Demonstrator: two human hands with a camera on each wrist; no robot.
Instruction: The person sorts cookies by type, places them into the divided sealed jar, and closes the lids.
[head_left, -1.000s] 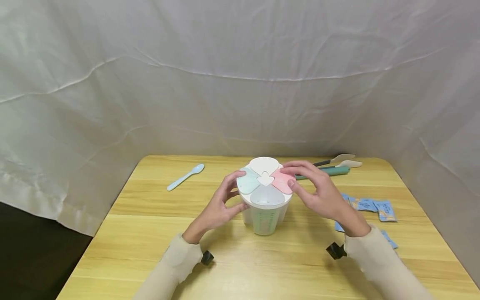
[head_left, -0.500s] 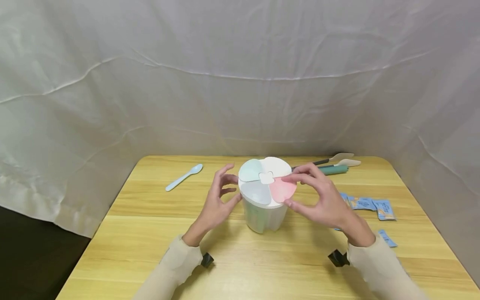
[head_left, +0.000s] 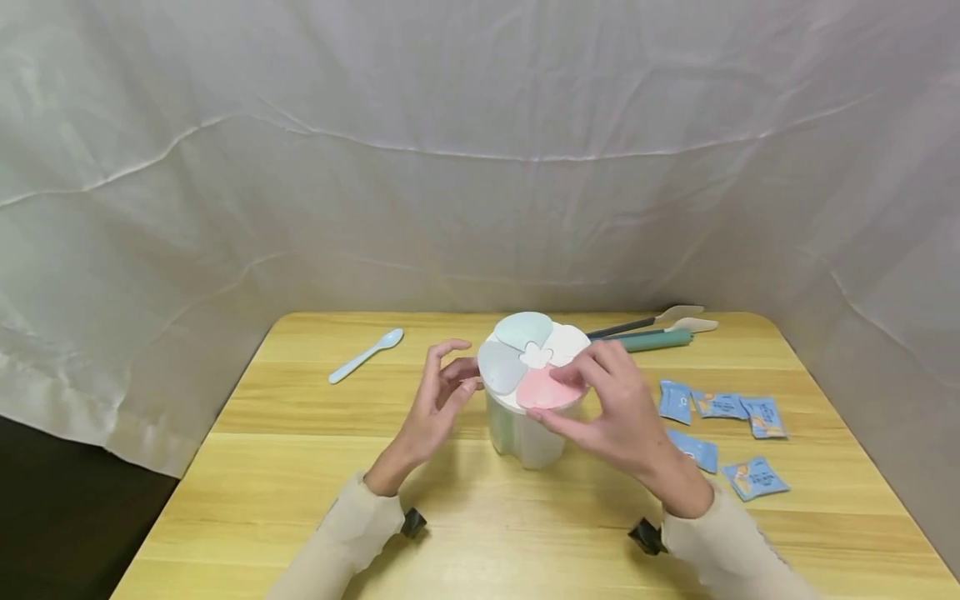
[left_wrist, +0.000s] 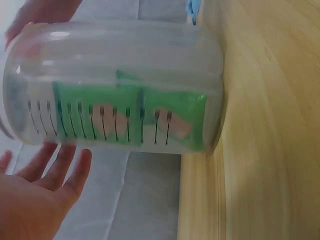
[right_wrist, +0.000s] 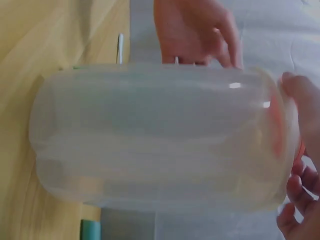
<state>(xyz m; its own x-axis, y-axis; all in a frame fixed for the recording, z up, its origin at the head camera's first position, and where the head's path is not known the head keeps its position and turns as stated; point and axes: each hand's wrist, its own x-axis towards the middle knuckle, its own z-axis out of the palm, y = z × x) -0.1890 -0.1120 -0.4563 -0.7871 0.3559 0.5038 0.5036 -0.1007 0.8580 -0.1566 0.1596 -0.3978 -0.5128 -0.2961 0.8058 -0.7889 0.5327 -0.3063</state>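
A translucent canister (head_left: 531,442) stands upright on the wooden table, its flower-like lid split into green, white, grey and pink petals. My right hand (head_left: 618,412) holds the lid by the pink petal (head_left: 542,388), thumb at the front rim and fingertips bent onto the top. At the canister's left side is my left hand (head_left: 429,408), loosely bent. Its fingertips lie at the wall in the left wrist view; whether they touch it, I cannot tell. Green packets (left_wrist: 100,112) show through a compartment with measuring marks.
A light-blue spoon (head_left: 366,356) lies at the back left. Dark-handled spatulas (head_left: 678,321) and a green rod-like thing (head_left: 660,340) lie behind the canister to the right. Several blue packets (head_left: 756,478) are spread on the right. A pale cloth (head_left: 480,208) hangs behind the table.
The canister has turned clockwise seen from above, the pink petal coming from the right round to the front. My right hand followed it forward; my left fingers have eased off the lid.
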